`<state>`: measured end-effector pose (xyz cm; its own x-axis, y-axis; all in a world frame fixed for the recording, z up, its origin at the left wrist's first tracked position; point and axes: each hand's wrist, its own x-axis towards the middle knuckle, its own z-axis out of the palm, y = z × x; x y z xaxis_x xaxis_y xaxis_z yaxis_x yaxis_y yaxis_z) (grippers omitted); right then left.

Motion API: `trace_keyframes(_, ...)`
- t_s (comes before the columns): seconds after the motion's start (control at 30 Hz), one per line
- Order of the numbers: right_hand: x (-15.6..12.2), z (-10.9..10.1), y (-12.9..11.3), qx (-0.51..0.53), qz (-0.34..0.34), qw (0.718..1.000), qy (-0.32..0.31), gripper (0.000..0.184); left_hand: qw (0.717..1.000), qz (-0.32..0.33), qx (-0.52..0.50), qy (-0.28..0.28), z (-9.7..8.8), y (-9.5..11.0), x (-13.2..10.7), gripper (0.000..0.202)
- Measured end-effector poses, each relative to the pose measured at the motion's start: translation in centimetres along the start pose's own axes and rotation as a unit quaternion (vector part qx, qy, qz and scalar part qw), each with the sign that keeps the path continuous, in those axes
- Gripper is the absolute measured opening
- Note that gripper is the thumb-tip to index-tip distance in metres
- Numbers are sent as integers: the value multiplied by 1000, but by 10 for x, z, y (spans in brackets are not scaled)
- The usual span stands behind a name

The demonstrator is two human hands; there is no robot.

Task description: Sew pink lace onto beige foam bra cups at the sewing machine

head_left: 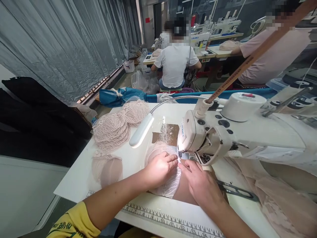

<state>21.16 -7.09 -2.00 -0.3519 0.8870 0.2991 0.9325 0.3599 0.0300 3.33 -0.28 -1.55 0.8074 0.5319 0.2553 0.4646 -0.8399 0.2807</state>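
My left hand (159, 168) and my right hand (198, 181) press a pale pink lace piece (170, 186) flat on the white table (76, 178), just under the needle of the white sewing machine (218, 135). Both hands have their fingers curled and pinched on the lace edge, fingertips almost meeting below the presser foot. The left hand lies to the left of the needle, the right hand in front of it. A skin-tone cup part (184, 193) shows beneath the lace between my wrists.
A stack of pink lace cups (116, 127) and another cup (107, 168) lie at the left. A gooseneck lamp (141, 130) hangs over the table. Black snips (237, 191) lie to the right, beige fabric (279, 198) beyond. Two people sit at machines behind. A ruler strip (168, 221) lines the near edge.
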Motion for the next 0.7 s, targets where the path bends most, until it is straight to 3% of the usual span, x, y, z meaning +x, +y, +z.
trace_keyframes(0.27, 5, 2, -3, -29, 60, 997, -27, 50, 999, 40, 5, 6, 4, -21, 11, 32)
trace_keyframes(0.7, 4, 3, -5, -30, 35, 999, -5, 53, 999, 26, 11, -19, -6, -23, 14, 36)
